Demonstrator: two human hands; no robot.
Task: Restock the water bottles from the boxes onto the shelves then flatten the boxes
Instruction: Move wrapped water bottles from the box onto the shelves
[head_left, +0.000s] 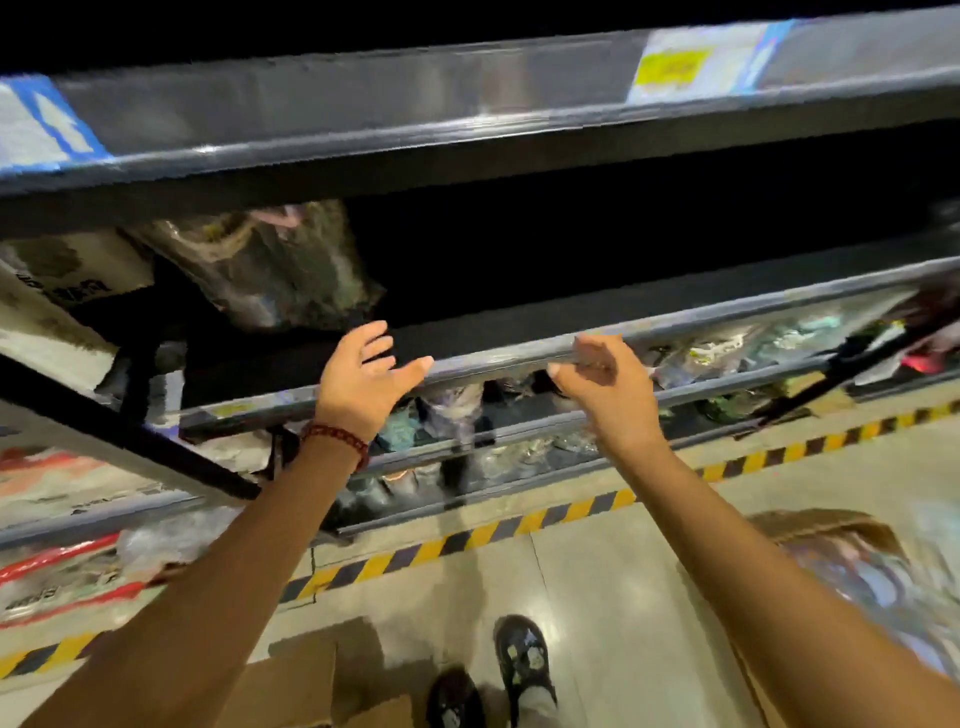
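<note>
step: between bottles, I'd guess | left hand (358, 374) and right hand (605, 376) empty, fingers loose, at grey metal shelf rail (493, 364) | next: brown cardboard box (831, 535), well below right hand, likely holds bottles (blurry)

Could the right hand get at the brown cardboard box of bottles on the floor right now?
Probably yes. The right hand is empty, raised by the grey metal shelf rail; the brown cardboard box sits below that arm, nothing between them.

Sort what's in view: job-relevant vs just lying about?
Job:
shelf rail
left hand, open
right hand, loosely curled, empty
cardboard box
carton with bottles, blurred

Lying about:
wrapped goods
striped floor tape
</note>
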